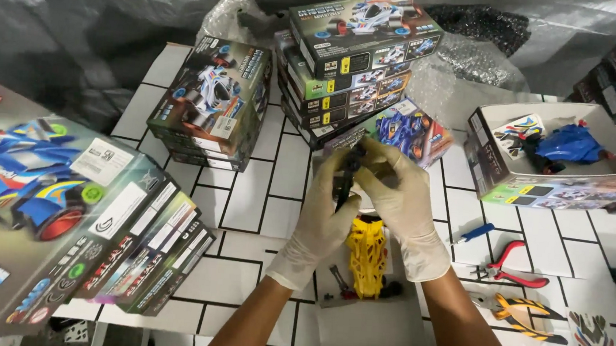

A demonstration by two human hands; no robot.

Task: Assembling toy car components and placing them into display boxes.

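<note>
Both hands, left [319,218] & right [401,195] (gloved), pinch small black part [348,176].

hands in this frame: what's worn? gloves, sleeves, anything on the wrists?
Both the left hand and the right hand wear thin, cream-white disposable gloves, slightly wrinkled, with rolled cuffs ending just past the wrists. The forearms below the cuffs are bare: no sleeves show. No watch, band, cable or marking is visible on either glove or arm.
</note>
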